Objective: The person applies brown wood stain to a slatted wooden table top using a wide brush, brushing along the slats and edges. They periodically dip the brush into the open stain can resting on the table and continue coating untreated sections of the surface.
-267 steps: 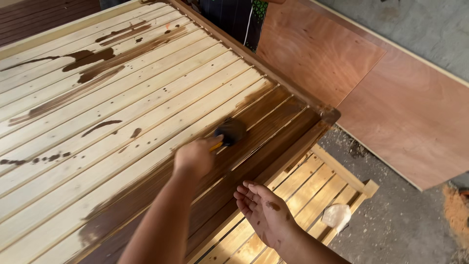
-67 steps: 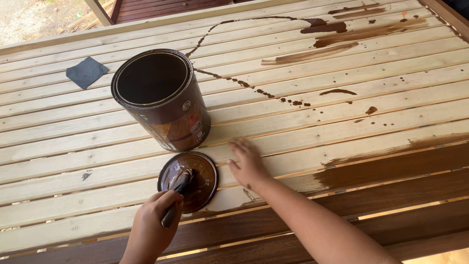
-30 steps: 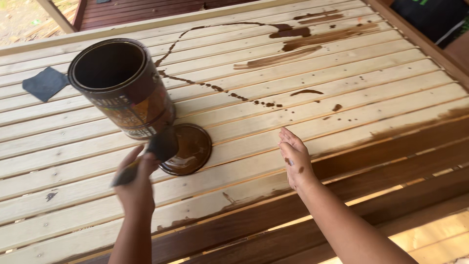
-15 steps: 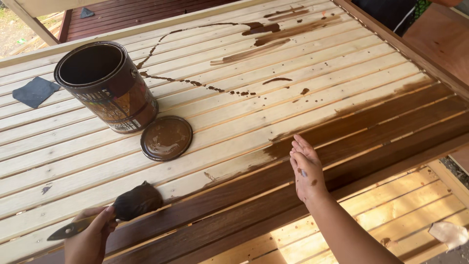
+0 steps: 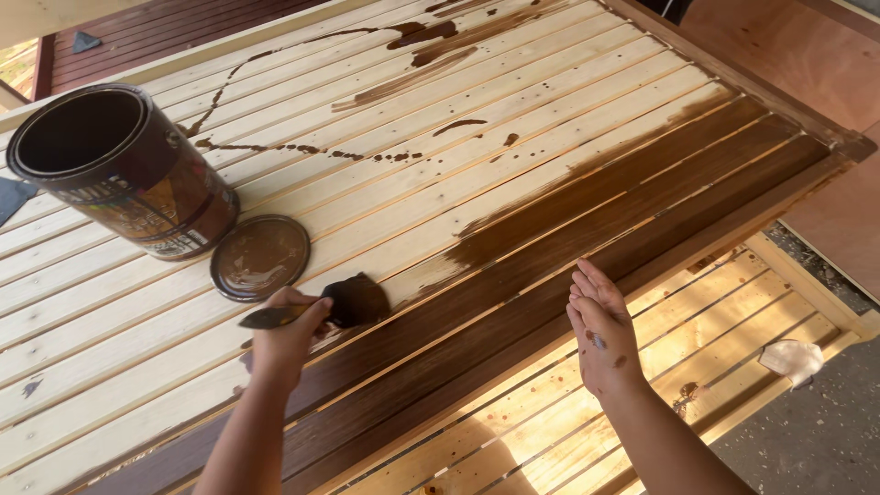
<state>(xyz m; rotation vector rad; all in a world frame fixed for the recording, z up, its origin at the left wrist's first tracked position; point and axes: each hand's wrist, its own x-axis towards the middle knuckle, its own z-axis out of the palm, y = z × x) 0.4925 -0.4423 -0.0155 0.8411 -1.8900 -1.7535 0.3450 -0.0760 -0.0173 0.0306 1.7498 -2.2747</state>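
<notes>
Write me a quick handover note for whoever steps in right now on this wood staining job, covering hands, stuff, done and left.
Left hand: gripping the stain-soaked dark brush, its head on the pale slatted wooden panel.
Right hand: open, empty, stain-spotted, held above the panel's near edge.
Things: open round stain can stands at the panel's far left; its round metal lid lies flat beside it, inner side up.
Done: the nearest slats and the right-hand stretch are dark brown.
Left: most slats are bare pale wood, with drips and stray smears across the middle and far side.
</notes>
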